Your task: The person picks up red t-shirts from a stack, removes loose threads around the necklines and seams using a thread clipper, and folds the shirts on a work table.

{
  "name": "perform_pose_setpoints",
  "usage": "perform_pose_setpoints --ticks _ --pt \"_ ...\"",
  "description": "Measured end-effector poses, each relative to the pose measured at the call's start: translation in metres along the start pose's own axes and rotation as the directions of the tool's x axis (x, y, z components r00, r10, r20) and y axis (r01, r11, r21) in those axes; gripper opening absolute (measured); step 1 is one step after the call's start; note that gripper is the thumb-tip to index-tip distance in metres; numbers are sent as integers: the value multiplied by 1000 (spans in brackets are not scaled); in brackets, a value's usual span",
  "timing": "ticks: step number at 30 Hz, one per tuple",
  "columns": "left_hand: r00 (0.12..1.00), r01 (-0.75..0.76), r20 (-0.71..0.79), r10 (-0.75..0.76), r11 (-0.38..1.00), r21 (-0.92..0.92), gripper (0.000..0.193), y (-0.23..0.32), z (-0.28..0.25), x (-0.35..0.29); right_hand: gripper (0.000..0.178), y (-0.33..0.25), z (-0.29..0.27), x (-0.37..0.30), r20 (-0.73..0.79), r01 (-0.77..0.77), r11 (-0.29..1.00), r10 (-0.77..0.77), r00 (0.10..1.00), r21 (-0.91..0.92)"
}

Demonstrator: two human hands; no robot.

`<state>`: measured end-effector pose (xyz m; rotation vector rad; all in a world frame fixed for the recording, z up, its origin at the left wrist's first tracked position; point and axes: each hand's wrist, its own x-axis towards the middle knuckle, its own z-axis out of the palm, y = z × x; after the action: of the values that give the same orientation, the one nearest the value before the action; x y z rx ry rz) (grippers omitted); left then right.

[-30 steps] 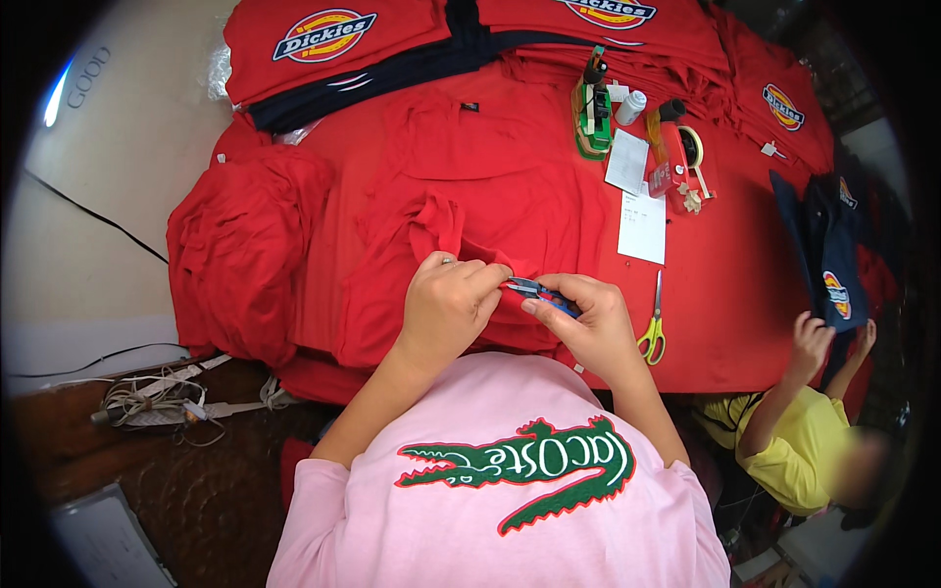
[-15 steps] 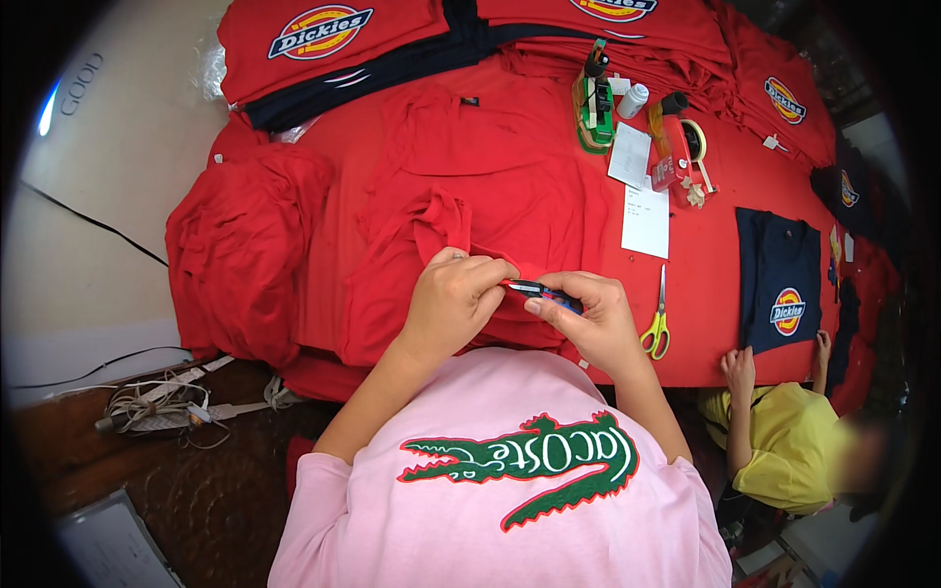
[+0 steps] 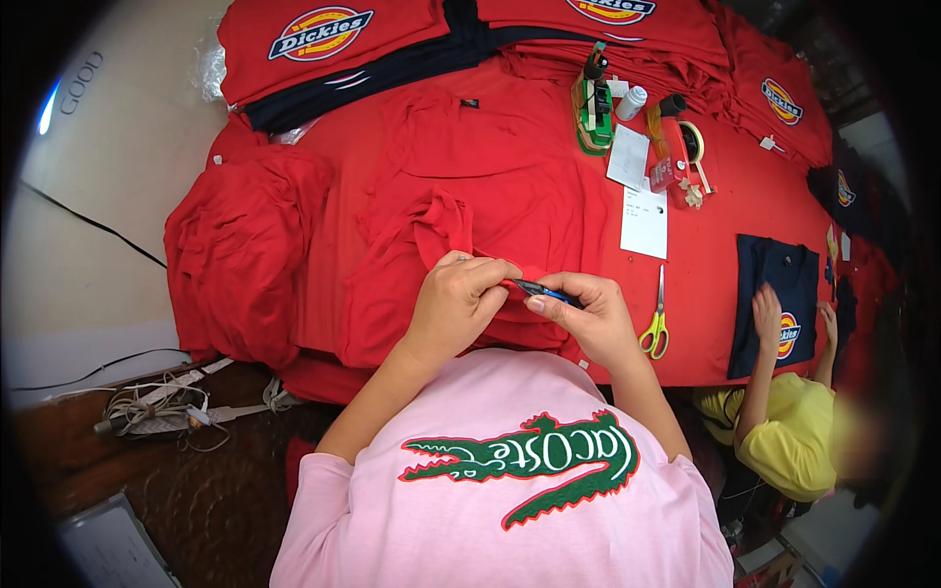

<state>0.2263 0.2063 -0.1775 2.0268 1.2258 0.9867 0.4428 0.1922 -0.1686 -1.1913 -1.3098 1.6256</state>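
Some fingers of left hand pinch red shirt, right hand's clamp snips, now narrower, probably mid-cut.

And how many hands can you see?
4. Nearest: the left hand pinching red cloth and the right hand holding snips. At the right: one hand of the co-worker on a navy shirt, the other hand by its right edge. More may be hidden.
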Motion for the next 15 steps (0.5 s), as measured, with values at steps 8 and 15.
perform_pose_setpoints --ticks 8,15 --pt "998 61 8 -61 997 -50 16 -1 0 0 33 -3 5 5 -48 17 997 -14 999 74" --pt "931 221 274 -242 969 107 38 4 -32 9 13 -7 -24 19 -112 -39 965 70 991 259"
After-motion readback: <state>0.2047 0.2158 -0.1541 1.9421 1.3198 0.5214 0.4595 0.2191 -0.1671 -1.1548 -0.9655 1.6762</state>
